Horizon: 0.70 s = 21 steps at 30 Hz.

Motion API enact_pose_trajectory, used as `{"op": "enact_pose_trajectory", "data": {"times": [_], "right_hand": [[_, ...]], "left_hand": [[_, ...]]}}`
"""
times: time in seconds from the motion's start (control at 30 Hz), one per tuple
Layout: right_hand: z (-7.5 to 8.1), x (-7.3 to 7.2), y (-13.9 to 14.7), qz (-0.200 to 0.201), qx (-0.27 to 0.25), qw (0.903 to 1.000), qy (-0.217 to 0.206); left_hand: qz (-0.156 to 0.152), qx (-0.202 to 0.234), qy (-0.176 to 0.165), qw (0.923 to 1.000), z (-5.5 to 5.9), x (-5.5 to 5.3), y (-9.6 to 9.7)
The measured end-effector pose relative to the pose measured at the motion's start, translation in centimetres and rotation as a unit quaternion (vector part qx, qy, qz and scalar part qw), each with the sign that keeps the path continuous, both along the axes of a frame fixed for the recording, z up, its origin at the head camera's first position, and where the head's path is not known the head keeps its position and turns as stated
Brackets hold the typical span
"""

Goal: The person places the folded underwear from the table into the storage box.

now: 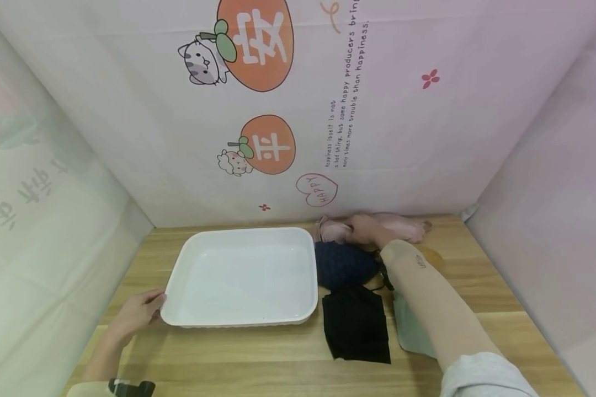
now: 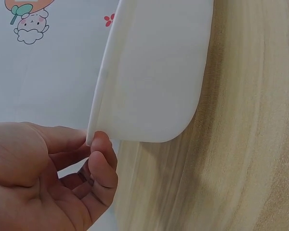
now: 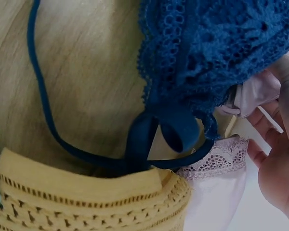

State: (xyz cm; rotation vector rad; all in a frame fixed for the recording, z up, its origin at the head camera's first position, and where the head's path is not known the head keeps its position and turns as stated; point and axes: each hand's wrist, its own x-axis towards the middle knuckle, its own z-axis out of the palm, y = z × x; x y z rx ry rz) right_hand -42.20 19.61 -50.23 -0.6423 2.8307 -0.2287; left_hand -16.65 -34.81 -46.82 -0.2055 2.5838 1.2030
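Observation:
At the tray's front left corner, my left hand (image 1: 135, 312) pinches the rim of a white rectangular tray (image 1: 243, 275); the left wrist view shows thumb and fingertips on that rim. The tray holds nothing. Behind the other clothes, along the back wall, lies a pink lace-trimmed undergarment (image 1: 402, 225). My right hand (image 1: 367, 229) grips it, with pink fabric (image 3: 262, 89) between thumb and fingers in the right wrist view. Just in front is a navy lace bra (image 1: 346, 267), whose thin strap loops over the table.
A folded black cloth piece (image 1: 355, 325) lies right of the tray. Beside it is a pale green cloth (image 1: 411, 325), partly under my right forearm. A yellow openwork garment (image 3: 86, 192) sits near the navy strap. Printed fabric walls (image 1: 402, 138) enclose the wooden table (image 1: 218, 358).

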Motion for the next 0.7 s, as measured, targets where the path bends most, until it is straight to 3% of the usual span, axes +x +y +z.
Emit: {"op": "enact_pose_trajectory", "data": {"times": [0.13, 0.43, 0.7], "right_hand": [[-0.2, 0.0, 0.3, 0.000, -0.010, 0.9999, 0.008], [1.1, 0.4, 0.6, -0.004, -0.041, 0.9987, 0.029], [2.3, 0.6, 0.5, 0.007, -0.067, 0.9927, 0.100]], "left_hand": [[-0.001, 0.002, 0.001, 1.0000, 0.1, -0.1, 0.1], [0.003, -0.001, -0.001, 1.0000, 0.0, -0.1, 0.2], [0.003, 0.008, -0.002, 1.0000, 0.1, -0.1, 0.2]]}}
